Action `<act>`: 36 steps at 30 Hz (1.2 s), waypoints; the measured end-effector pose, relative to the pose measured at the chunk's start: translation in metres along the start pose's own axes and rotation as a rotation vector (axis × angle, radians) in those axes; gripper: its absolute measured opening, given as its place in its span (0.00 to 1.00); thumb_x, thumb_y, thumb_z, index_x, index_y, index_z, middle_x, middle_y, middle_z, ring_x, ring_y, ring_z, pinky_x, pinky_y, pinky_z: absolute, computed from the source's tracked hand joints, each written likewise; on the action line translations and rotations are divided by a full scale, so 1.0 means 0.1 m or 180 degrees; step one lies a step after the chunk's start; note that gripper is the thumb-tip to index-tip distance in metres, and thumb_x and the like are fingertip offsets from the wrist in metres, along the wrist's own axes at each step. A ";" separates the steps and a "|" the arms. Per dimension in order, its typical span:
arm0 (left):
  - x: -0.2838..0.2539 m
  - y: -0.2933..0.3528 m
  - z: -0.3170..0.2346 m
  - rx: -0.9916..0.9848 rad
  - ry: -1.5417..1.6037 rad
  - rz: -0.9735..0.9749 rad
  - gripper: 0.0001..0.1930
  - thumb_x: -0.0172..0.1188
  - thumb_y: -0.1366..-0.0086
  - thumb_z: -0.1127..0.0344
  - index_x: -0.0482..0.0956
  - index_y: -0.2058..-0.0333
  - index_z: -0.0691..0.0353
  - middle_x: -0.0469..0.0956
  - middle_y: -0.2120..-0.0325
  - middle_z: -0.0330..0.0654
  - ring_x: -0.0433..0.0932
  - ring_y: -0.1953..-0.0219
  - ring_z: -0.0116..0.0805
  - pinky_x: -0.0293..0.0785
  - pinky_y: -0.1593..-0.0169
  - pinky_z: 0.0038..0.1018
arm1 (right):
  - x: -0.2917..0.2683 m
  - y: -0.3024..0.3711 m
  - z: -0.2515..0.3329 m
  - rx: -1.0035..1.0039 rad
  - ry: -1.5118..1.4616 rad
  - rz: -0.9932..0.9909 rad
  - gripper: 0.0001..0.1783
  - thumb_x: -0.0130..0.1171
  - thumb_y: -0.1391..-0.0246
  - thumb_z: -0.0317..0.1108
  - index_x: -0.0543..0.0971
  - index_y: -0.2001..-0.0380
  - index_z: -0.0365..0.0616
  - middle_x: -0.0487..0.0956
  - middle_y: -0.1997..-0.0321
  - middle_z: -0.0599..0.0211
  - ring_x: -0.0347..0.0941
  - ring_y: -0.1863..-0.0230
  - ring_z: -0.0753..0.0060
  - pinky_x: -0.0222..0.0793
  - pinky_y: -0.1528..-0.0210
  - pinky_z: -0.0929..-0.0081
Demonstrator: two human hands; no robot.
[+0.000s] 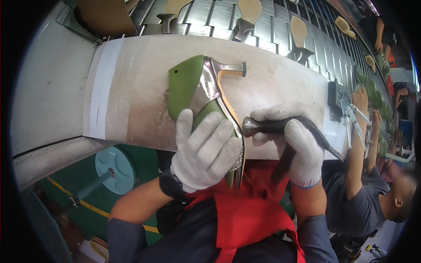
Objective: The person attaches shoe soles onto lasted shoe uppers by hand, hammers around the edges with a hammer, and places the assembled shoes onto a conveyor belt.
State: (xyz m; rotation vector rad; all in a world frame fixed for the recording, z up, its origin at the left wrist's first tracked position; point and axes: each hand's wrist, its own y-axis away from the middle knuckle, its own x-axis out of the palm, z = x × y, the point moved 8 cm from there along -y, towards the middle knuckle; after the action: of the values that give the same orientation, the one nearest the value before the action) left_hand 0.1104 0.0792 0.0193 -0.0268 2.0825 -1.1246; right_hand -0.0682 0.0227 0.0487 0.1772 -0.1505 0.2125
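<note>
A green high-heeled shoe with shiny metallic trim lies on its side over the worktable, its heel pointing right. My left hand, in a white knit glove, is closed around the front of the shoe; the toe points toward me. In my gloved right hand is a shoemaker's hammer, gripped close to its head, with the dark handle hanging down below the fingers. The hammer's round metal face is right beside the edge of the sole; whether it touches, I cannot tell.
Beyond the table runs a slatted metal conveyor carrying several tan soles with heels. At the right a co-worker reaches over the bench, near several syringes and a dark block. A light-blue round stool stands lower left.
</note>
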 end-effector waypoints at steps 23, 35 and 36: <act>0.00 0.14 0.02 0.0005 -0.0285 -0.0259 0.26 0.72 0.31 0.62 0.73 0.38 0.56 0.78 0.42 0.46 0.79 0.37 0.50 0.55 0.22 0.72 | 0.39 -0.77 0.38 -0.0420 0.1407 0.0991 0.07 0.65 0.31 0.24 0.86 0.52 0.40 0.89 0.55 0.61 0.87 0.59 0.68 0.84 0.52 0.70; -0.92 0.19 0.75 -0.2170 0.1009 -0.1883 0.44 0.47 0.16 0.31 0.65 0.25 0.71 0.72 0.29 0.53 0.74 0.29 0.52 0.70 0.25 0.51 | -0.62 0.34 0.23 -0.2532 0.3911 -0.1941 0.20 0.73 0.47 0.25 0.86 0.49 0.39 0.87 0.43 0.42 0.83 0.38 0.40 0.79 0.35 0.53; -0.99 0.13 0.96 -0.2024 0.2215 -0.2103 0.41 0.49 0.15 0.34 0.66 0.26 0.70 0.72 0.30 0.52 0.73 0.29 0.52 0.70 0.25 0.52 | -0.59 0.46 0.25 -0.2846 0.3790 -0.2155 0.18 0.72 0.46 0.25 0.87 0.51 0.38 0.87 0.43 0.42 0.84 0.40 0.38 0.79 0.34 0.52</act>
State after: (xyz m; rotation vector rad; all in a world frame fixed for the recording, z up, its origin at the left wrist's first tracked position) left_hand 0.2452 0.0534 0.0380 -0.7750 3.1283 -0.8199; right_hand -0.1389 0.0504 0.0703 -0.7927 0.9885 -0.4512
